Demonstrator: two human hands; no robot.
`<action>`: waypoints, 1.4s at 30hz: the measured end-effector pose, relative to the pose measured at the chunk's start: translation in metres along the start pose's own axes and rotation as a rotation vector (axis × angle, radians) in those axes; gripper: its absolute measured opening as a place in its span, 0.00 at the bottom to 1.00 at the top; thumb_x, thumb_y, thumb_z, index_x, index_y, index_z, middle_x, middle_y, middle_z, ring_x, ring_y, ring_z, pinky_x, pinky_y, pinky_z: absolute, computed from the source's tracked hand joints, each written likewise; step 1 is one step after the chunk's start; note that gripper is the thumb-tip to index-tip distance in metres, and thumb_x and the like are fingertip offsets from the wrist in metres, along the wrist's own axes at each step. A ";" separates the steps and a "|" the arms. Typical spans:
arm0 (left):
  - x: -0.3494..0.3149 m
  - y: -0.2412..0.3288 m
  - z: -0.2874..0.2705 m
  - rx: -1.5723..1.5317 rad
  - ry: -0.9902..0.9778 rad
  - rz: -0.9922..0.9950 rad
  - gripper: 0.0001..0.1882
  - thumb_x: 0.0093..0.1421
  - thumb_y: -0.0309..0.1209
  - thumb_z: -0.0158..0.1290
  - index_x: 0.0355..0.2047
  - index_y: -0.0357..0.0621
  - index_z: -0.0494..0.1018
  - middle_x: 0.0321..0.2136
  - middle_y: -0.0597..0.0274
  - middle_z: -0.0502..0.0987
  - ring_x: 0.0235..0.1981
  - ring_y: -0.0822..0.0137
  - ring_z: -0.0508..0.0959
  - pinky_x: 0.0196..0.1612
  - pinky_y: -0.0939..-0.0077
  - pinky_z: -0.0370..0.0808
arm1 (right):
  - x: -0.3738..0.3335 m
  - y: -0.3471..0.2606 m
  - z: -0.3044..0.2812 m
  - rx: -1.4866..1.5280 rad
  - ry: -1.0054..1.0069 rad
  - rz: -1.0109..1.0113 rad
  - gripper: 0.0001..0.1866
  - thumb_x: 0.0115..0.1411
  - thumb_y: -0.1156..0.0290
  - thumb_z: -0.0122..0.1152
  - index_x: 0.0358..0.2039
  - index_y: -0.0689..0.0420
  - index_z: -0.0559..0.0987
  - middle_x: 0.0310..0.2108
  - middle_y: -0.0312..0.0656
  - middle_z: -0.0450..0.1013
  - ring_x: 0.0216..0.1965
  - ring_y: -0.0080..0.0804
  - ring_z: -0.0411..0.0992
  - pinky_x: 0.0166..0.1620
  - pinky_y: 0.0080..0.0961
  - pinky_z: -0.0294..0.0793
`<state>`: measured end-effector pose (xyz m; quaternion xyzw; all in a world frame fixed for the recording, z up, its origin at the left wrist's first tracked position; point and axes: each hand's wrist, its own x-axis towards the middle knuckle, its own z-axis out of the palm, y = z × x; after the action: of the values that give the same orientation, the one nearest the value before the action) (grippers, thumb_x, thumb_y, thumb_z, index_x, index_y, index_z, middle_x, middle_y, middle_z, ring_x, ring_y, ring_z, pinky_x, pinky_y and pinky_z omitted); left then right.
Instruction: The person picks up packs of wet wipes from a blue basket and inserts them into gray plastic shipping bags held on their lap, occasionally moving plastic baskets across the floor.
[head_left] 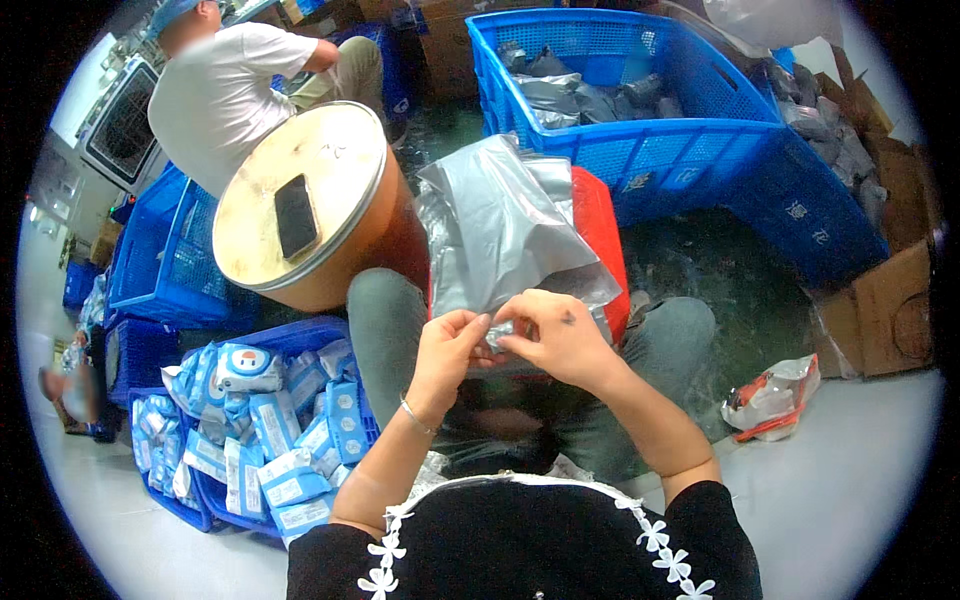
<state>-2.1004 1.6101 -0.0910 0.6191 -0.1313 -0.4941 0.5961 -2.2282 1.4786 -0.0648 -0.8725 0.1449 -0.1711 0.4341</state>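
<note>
A stack of silver-grey plastic mailing bags (500, 220) lies in front of me on a red stool or box (601, 225) between my knees. At the near edge of the stack, my left hand (447, 355) pinches the grey plastic between thumb and fingers. Close beside it, my right hand (560, 338) is closed too, its thumb and fingertips on a crumpled bit of the same plastic. The two hands' fingertips almost meet. What lies beneath the fingers is partly hidden.
Left of my leg, blue baskets (208, 490) hold blue-and-white packets (272, 425). A phone (295, 216) lies on a round drum (350, 140); a person in white (225, 90) sits behind it. Large blue crates (660, 150) hold grey parcels (590, 100). An orange-white bag (772, 398) lies right.
</note>
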 end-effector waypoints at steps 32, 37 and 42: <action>0.046 0.010 -0.011 0.985 0.205 1.139 0.04 0.51 0.19 0.51 0.28 0.39 0.68 0.46 0.50 0.76 0.41 0.54 0.78 0.39 0.66 0.75 | 0.065 0.111 -0.087 -0.139 -0.022 -0.508 0.12 0.54 0.75 0.55 0.40 0.60 0.78 0.39 0.47 0.76 0.41 0.43 0.76 0.45 0.37 0.73; 0.071 0.028 0.012 -0.149 0.315 0.349 0.08 0.67 0.32 0.47 0.36 0.42 0.73 0.32 0.65 0.78 0.28 0.73 0.78 0.23 0.78 0.75 | 0.098 0.106 -0.050 0.058 0.179 0.101 0.21 0.65 0.60 0.50 0.23 0.66 0.74 0.20 0.56 0.68 0.22 0.46 0.69 0.29 0.38 0.66; 0.092 0.017 0.001 -0.090 0.342 0.124 0.06 0.64 0.29 0.46 0.40 0.43 0.69 0.31 0.63 0.75 0.22 0.73 0.75 0.18 0.75 0.76 | 0.119 0.121 -0.032 0.059 0.076 0.460 0.21 0.59 0.57 0.51 0.25 0.65 0.76 0.24 0.58 0.73 0.27 0.50 0.75 0.34 0.41 0.71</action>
<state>-2.0501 1.5358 -0.1182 0.6575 -0.0436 -0.3493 0.6662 -2.1477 1.3376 -0.1239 -0.7963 0.3511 -0.1045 0.4813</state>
